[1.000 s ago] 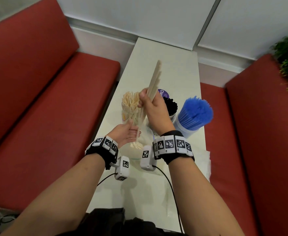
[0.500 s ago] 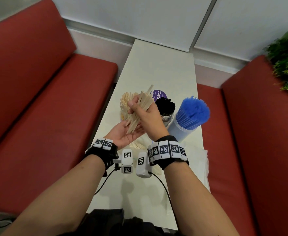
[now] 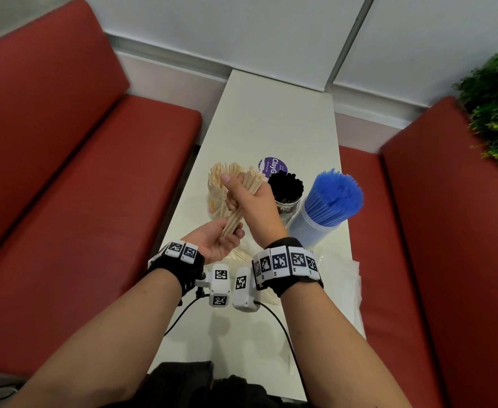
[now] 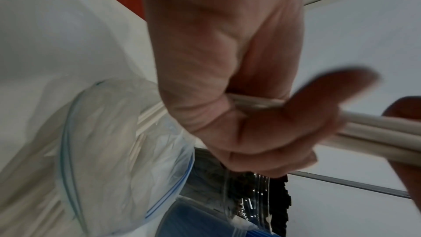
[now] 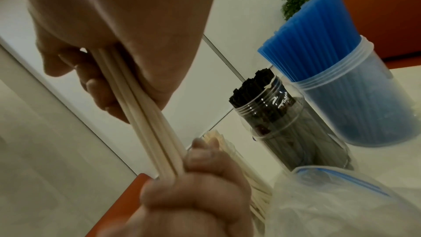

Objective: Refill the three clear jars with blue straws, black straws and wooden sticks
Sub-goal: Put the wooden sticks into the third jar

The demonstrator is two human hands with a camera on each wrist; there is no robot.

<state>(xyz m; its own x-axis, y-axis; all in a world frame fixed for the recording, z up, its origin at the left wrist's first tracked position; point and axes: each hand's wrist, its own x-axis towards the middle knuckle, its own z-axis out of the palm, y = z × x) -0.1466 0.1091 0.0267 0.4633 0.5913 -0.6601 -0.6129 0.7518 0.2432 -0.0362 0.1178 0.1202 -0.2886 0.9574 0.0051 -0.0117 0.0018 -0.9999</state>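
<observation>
Over the preceding second the bundle of sticks (image 3: 243, 201) had been swung from near upright, high above the jars, down to a slant, and its lower ends had come into the left hand (image 3: 216, 241). This was judged a squaring-up of the ends before loading, so the stick jar (image 3: 218, 193) remained to be topped up; the black straws (image 3: 286, 187) and blue straws (image 3: 334, 195) stood full in their jars. The right hand (image 3: 252, 203) was wrapped firmly round the bundle's middle, thumb on top, upper ends projecting toward the stick jar. The left hand was curled round the lower ends, cupping them just below the right fist. The bundle hung above the table (image 3: 271, 128), just short of its jar; the bag (image 4: 118, 150) lay open beneath
</observation>
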